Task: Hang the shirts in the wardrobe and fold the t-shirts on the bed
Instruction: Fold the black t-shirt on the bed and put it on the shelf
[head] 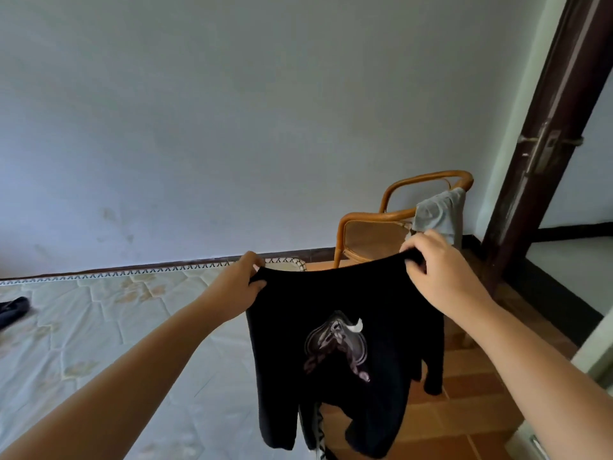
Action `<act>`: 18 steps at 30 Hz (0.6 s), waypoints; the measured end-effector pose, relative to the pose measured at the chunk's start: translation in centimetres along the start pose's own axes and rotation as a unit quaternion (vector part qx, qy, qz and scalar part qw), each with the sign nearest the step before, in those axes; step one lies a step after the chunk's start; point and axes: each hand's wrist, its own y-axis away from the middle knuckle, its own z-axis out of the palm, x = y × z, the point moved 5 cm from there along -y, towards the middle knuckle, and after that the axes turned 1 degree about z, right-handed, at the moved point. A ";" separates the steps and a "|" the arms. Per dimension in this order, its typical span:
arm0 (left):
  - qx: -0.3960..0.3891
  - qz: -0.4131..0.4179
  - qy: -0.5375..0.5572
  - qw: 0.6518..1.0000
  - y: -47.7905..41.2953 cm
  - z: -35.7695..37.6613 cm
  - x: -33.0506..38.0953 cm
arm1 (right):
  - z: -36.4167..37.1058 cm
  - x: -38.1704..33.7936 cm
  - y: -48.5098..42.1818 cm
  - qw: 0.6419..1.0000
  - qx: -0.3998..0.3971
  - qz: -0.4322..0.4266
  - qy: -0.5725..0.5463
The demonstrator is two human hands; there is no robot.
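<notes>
Plain bedroom, pale wall, tiled floor. The t-shirt (288,343), black with a print, hangs in the air just off the bed's (99,327) right edge and is not folded yet. The left hand (243,280) and right hand (434,263) each pinch a bunched end of its top edge, fingers curled round the cloth. Past the bed's far corner, a chair (371,234) carries a grey garment (438,214), probably unsorted. A dark item (13,308) lies at the bed's left side. No wardrobe or folded pile is in view, so the task looks early.

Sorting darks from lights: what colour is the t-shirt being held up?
Black t-shirt with a pale graphic print, seen in the head view.
</notes>
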 end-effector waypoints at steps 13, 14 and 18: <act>-0.242 0.069 0.390 0.886 14.6 -1.2 -2.5 | -3.6 -11.5 14.9 0.973 0.188 0.095 0.092; -0.253 0.085 0.413 0.871 15.2 -2.0 -2.2 | -4.1 -12.2 15.1 0.972 0.185 0.099 0.106; -0.299 0.149 0.511 0.792 17.8 -5.2 -1.0 | -6.0 -14.8 15.0 0.965 0.197 0.101 0.144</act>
